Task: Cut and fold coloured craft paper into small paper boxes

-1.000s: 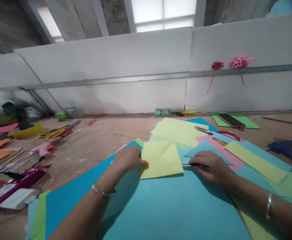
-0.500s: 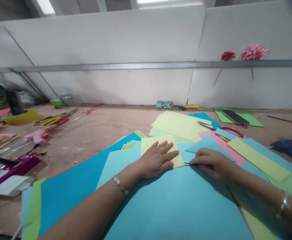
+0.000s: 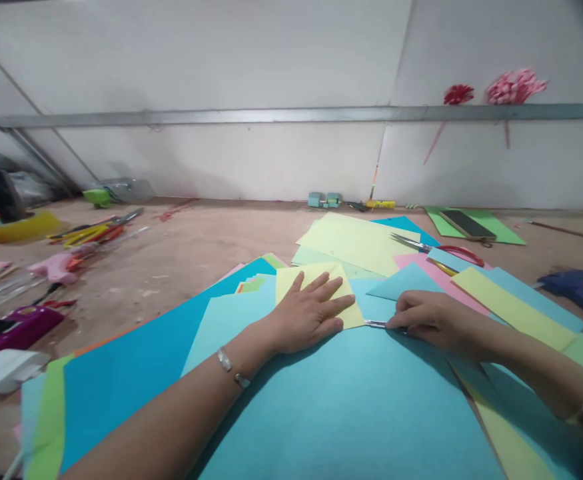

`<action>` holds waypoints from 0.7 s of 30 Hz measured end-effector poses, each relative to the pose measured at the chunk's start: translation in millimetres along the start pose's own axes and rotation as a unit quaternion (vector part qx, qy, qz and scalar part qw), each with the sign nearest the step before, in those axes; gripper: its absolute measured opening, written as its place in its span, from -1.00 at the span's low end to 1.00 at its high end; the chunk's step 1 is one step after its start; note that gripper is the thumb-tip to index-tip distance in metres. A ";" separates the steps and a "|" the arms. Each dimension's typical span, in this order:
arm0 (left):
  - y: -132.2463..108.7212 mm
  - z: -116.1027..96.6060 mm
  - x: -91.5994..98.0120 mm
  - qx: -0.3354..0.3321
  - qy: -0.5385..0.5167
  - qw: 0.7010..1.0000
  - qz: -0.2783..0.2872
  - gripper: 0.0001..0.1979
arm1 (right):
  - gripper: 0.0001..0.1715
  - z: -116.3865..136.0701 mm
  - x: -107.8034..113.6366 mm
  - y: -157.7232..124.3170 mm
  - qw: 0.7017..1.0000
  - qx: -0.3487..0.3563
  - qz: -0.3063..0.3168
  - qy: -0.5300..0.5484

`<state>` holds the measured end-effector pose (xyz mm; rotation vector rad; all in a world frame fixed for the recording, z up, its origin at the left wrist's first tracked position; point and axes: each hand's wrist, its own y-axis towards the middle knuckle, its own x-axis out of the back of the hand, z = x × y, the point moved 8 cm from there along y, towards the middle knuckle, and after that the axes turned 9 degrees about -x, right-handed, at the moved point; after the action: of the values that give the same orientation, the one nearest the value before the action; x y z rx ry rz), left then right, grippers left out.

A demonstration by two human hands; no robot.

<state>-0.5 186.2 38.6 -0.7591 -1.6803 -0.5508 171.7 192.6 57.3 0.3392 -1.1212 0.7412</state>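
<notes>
My left hand [image 3: 311,312] lies flat with spread fingers on a square of pale yellow paper [image 3: 287,280], pressing it against a light blue sheet [image 3: 351,407]. My right hand [image 3: 428,320] is closed in a pinch around a slim silver metal tool [image 3: 376,324]. The tool lies almost level, its tip at the lower right corner of the yellow square. I cannot make out its exact kind, as the fingers cover its rear part. A folded light blue paper [image 3: 406,281] sits just behind the right hand.
Red-handled scissors [image 3: 458,253] rest on stacked paper behind my right hand. A phone [image 3: 467,225] lies on green paper. On the right is a blue glue gun [image 3: 574,290]; on the left are a pink glue gun [image 3: 56,267] and a purple power strip [image 3: 18,333]. A white wall [image 3: 251,160] stands behind.
The view has tilted down and shifted slightly. My right hand has drawn a little to the right, away from the yellow square, showing more of the tool. My left hand still presses the paper.
</notes>
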 end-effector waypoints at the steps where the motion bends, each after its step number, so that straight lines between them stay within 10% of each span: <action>1: 0.1 0.3 -0.6 0.000 -0.003 1.000 0.002 -0.50 | -0.63 -0.3 -0.3 -0.5 1.000 0.005 0.000 0.000; 21: 0.8 1.8 -2.7 0.010 -0.010 1.000 0.016 -0.49 | -0.68 10.8 0.5 -6.9 0.999 0.041 0.017 -0.009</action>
<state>-0.7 187.4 35.6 -0.7790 -1.6862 -0.5051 169.2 181.4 63.0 0.3967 -1.1172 0.8168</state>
